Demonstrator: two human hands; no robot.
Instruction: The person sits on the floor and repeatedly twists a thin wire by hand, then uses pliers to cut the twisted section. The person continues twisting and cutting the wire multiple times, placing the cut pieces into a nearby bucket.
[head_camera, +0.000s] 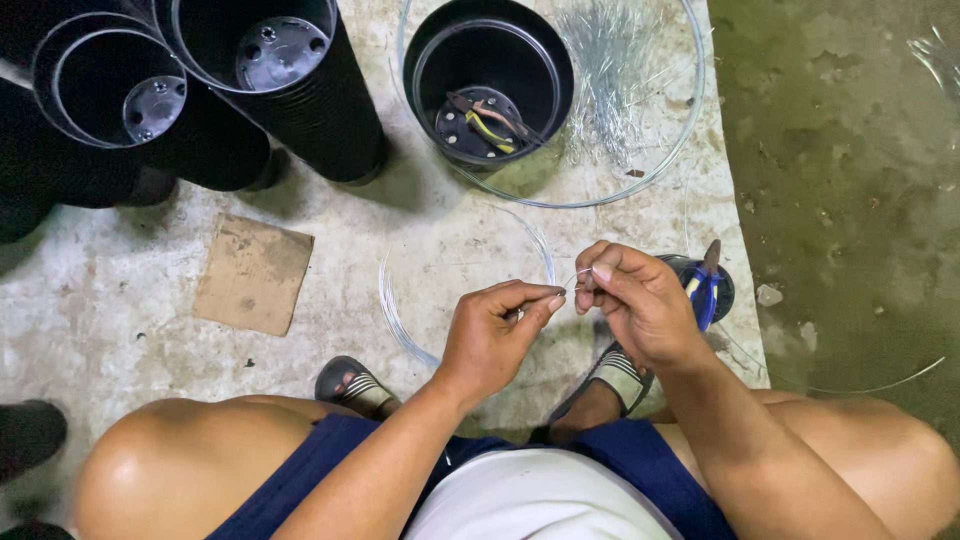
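Pinching a thin wire (578, 279), the left hand (492, 335) and right hand (640, 300) have their fingers (545, 298) closed on it; a wire hoop (392, 305) lies on the floor just beyond them.

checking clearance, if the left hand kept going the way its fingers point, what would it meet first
The left hand points right and slightly up, pinching a thin wire. Almost at once it would meet the fingertips of the right hand, which pinch the same wire; depth looks equal.
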